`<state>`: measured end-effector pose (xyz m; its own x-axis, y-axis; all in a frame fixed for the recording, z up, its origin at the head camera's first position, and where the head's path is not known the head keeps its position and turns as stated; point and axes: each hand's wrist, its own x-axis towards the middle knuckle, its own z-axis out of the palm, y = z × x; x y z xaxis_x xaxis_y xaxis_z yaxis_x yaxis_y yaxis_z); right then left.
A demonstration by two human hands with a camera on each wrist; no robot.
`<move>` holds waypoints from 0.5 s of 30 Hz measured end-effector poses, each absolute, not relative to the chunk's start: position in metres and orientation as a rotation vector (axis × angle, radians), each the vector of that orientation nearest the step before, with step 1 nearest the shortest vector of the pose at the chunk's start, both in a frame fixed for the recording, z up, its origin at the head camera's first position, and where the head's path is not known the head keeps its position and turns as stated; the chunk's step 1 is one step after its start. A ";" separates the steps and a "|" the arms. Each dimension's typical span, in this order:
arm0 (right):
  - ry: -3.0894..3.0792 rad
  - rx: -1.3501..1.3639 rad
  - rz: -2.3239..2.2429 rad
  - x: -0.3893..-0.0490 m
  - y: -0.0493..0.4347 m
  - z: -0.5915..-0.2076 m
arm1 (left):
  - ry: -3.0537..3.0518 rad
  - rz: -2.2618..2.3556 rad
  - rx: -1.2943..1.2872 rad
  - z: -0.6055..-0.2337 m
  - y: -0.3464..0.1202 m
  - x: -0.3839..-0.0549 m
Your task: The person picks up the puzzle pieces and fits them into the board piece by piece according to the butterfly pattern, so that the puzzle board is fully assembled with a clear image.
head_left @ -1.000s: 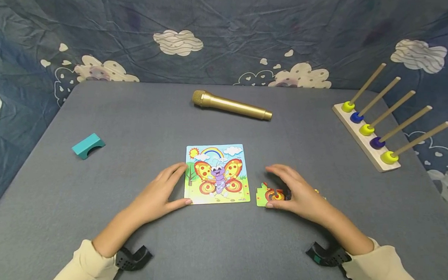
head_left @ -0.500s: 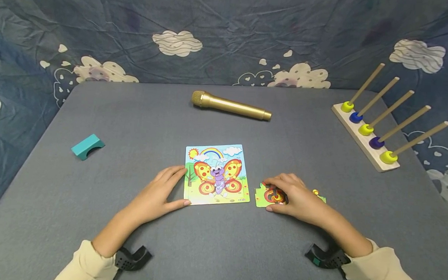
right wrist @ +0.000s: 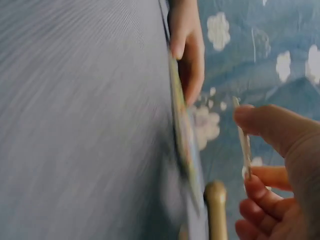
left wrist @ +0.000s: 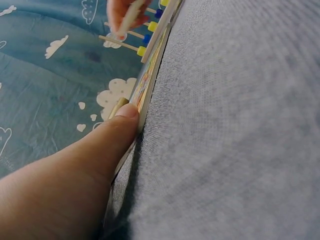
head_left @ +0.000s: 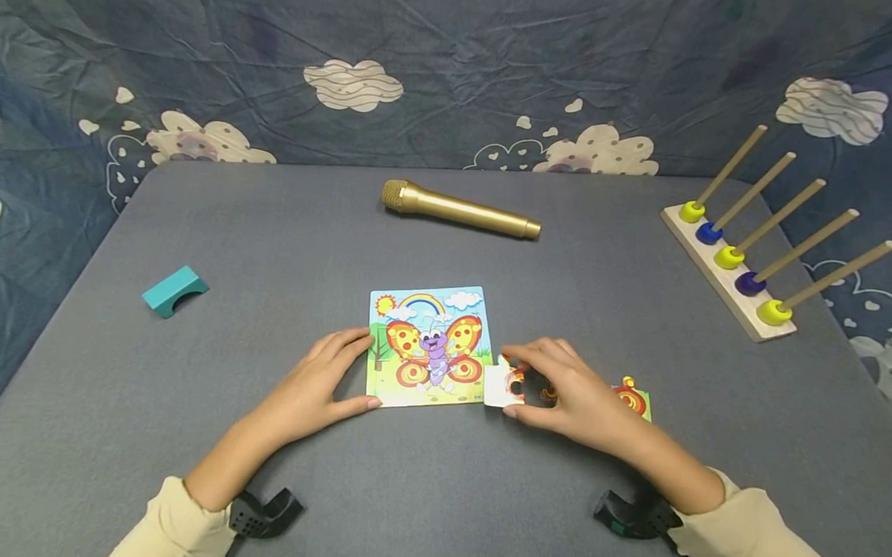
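A square butterfly jigsaw puzzle (head_left: 432, 291) lies flat in the middle of the table. My left hand (head_left: 314, 381) rests at its left side, thumb at the near left corner and fingertips along the left edge. Between thumb and fingers my right hand (head_left: 579, 392) pinches a loose puzzle piece (head_left: 498, 387), its face whitened by glare. This piece overlaps the puzzle's right edge in the head view; the right wrist view shows the piece (right wrist: 244, 145) raised and edge-on. Partly hidden by the right hand, another puzzle piece (head_left: 633, 397) with a red swirl lies on the table.
A gold microphone (head_left: 464, 212) lies behind the puzzle. On the left sits a teal arch block (head_left: 175, 290). A wooden peg stand (head_left: 730, 278) with yellow and blue beads stands at the right. A dark cloud-patterned cloth (head_left: 455, 79) hangs behind the table.
My right hand has picked up a puzzle piece from the table and moved left with it to the puzzle's right edge. The left hand stays in place.
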<state>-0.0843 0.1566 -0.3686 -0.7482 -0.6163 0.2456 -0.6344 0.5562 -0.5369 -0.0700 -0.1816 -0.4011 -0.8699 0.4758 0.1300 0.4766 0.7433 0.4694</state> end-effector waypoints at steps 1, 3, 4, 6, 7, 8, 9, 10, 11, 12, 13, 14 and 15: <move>-2.733 1.110 0.982 -0.084 0.152 -0.366 | -2.929 -0.795 -0.804 -0.401 -0.182 -0.070; -2.709 1.123 1.011 -0.083 0.142 -0.362 | -2.924 -0.809 -0.806 -0.402 -0.182 -0.070; -2.699 1.129 1.026 -0.083 0.136 -0.360 | -2.921 -0.818 -0.810 -0.402 -0.182 -0.071; -2.675 1.144 1.040 -0.082 0.125 -0.357 | -2.905 -0.856 -0.821 -0.402 -0.183 -0.072; -2.666 1.152 1.041 -0.083 0.120 -0.357 | -2.899 -0.876 -0.828 -0.402 -0.183 -0.073; -2.661 1.159 1.042 -0.083 0.114 -0.356 | -2.893 -0.895 -0.834 -0.403 -0.184 -0.073; -2.657 1.166 1.040 -0.083 0.109 -0.356 | -2.884 -0.917 -0.844 -0.402 -0.184 -0.074; -2.657 1.172 1.032 -0.083 0.104 -0.357 | -2.874 -0.937 -0.854 -0.402 -0.185 -0.074; -2.657 1.176 1.018 -0.084 0.099 -0.358 | -2.865 -0.955 -0.863 -0.401 -0.185 -0.074; -2.668 1.179 1.006 -0.085 0.094 -0.359 | -2.860 -0.964 -0.869 -0.401 -0.186 -0.074; -2.676 1.180 0.988 -0.086 0.089 -0.361 | -2.856 -0.968 -0.873 -0.400 -0.186 -0.074; -2.691 1.183 0.966 -0.086 0.084 -0.363 | -2.850 -0.970 -0.876 -0.400 -0.186 -0.074; -2.708 1.187 0.942 -0.087 0.080 -0.365 | -2.845 -0.971 -0.880 -0.400 -0.186 -0.074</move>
<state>-0.0872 0.0795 -0.3653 -0.7069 -0.6554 0.2660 -0.6790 0.5234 -0.5148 -0.0736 -0.1858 -0.3998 -0.8422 0.5073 0.1828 0.5132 0.6499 0.5607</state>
